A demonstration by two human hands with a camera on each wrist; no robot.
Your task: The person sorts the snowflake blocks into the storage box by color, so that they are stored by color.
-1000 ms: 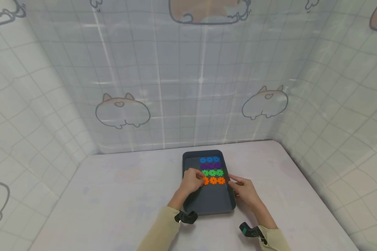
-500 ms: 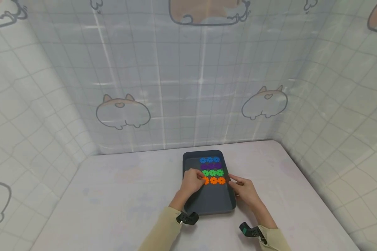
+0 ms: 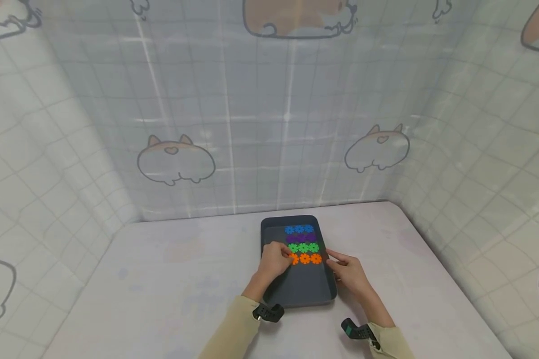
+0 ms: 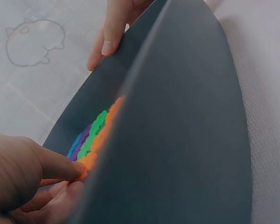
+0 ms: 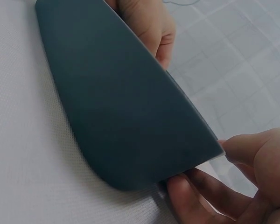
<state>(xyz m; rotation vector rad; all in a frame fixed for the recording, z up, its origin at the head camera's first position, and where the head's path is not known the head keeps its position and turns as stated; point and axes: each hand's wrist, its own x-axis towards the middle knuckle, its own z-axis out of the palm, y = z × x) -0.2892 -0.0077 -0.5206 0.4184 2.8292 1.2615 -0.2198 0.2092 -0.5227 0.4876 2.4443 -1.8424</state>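
Note:
A dark grey tray (image 3: 301, 286) lies on the table with rows of flower-shaped plastic discs inside. From the far side down, the rows are blue (image 3: 299, 229), purple (image 3: 302, 238), green (image 3: 303, 248) and orange (image 3: 305, 259). My left hand (image 3: 275, 259) reaches over the tray's left wall; its thumb and fingertips pinch the orange disc (image 4: 85, 164) at the row's left end. On the right side, my right hand (image 3: 351, 273) grips the tray's wall. In the right wrist view, its thumb is at the rim and its fingers curl below, against the outer wall (image 5: 116, 107).
The pale table (image 3: 179, 279) spreads around the tray on all sides. A curtain (image 3: 269, 149) with a grid and cartoon animals stands behind it and at both sides. Each wrist wears a black strap mount, the left one (image 3: 269, 312) close to the tray's near left corner.
Almost nothing differs. My left hand stays at the left end of the orange row and my right hand keeps its grip on the tray. The head view has shifted very slightly.

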